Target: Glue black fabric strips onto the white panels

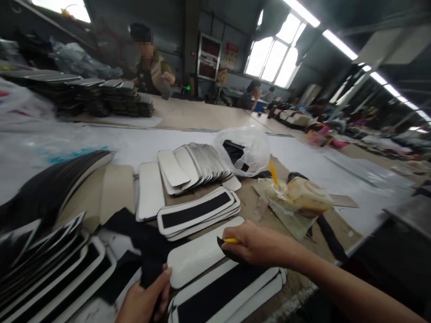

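A white panel [198,260] with rounded corners lies in front of me, its upper face shiny. At its left end my left hand [148,298] is closed, thumb against the edge. Over its right end, my right hand [249,242] is closed on a thin yellow tool [230,241]. A dark, curved piece [232,255] shows under those fingers; I cannot tell whether it belongs to the tool. Just below lies a stack of white-bordered panels [218,291] with black centres. A similar stack [198,213] sits beyond the white panel.
Fanned white panels [191,163] lie behind, near a clear plastic bag [244,150]. A glue-smeared container [305,195] with a yellow stick [274,174] stands at right. Black fabric [151,251] and several frame-like pieces [81,273] are at left. A co-worker [151,67] stands across the table.
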The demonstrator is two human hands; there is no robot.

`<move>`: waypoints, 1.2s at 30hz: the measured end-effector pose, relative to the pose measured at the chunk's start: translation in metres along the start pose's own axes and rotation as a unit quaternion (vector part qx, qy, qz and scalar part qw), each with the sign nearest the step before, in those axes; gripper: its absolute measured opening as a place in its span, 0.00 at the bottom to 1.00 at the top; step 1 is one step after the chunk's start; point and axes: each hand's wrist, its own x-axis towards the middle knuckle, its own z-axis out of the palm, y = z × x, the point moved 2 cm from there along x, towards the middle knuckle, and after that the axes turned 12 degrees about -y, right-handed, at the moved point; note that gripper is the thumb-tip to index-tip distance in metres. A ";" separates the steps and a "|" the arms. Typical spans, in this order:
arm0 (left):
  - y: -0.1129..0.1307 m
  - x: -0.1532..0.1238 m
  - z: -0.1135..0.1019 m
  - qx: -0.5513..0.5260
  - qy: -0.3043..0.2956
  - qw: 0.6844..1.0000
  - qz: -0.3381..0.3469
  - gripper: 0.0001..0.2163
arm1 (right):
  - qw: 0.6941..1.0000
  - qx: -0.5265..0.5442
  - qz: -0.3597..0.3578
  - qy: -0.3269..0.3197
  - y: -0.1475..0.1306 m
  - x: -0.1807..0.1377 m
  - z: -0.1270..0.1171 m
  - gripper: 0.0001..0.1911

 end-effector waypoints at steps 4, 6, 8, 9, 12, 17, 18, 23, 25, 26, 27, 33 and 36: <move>0.010 -0.012 0.011 -0.069 -0.012 0.997 0.024 0.19 | 0.993 0.086 -0.062 -0.058 -0.012 0.022 0.005 0.14; 0.011 -0.013 0.012 -0.081 -0.008 0.997 0.015 0.17 | 0.988 0.093 -0.083 -0.093 -0.015 0.039 0.012 0.14; 0.011 -0.014 0.012 -0.086 -0.007 0.996 0.008 0.17 | 0.979 0.109 -0.107 -0.138 -0.019 0.054 0.017 0.14; 0.010 -0.014 0.012 -0.086 -0.007 0.996 0.006 0.17 | 0.972 0.123 -0.119 -0.161 -0.021 0.059 0.019 0.14; 0.009 -0.014 0.012 -0.086 -0.016 0.996 0.003 0.18 | 0.945 0.177 -0.161 -0.223 -0.030 0.068 0.018 0.14; 0.009 -0.012 0.011 -0.090 -0.024 0.996 -0.003 0.17 | 0.938 0.146 -0.202 -0.241 -0.046 0.081 0.015 0.14; 0.010 -0.013 0.011 -0.091 -0.024 0.996 -0.004 0.17 | 0.951 0.105 -0.184 -0.224 -0.046 0.085 0.017 0.13; 0.013 -0.015 0.012 -0.109 -0.027 0.994 -0.001 0.15 | 0.982 -0.104 -0.042 -0.150 -0.040 0.098 0.030 0.12; 0.012 -0.016 0.012 -0.116 -0.027 0.993 -0.001 0.15 | 0.983 -0.124 -0.021 -0.132 -0.038 0.097 0.031 0.12; 0.012 -0.016 0.012 -0.119 -0.027 0.993 -0.001 0.14 | 0.984 -0.122 -0.023 -0.125 -0.038 0.095 0.030 0.11; 0.012 -0.016 0.012 -0.122 -0.027 0.992 -0.002 0.14 | 0.985 -0.108 -0.038 -0.126 -0.039 0.093 0.028 0.11; 0.011 -0.015 0.012 -0.123 -0.030 0.992 -0.009 0.15 | 0.976 -0.003 -0.142 -0.168 -0.047 0.096 0.028 0.14; 0.013 -0.015 0.012 -0.123 -0.033 0.992 -0.008 0.16 | 0.985 -0.101 -0.054 -0.126 -0.043 0.105 0.035 0.14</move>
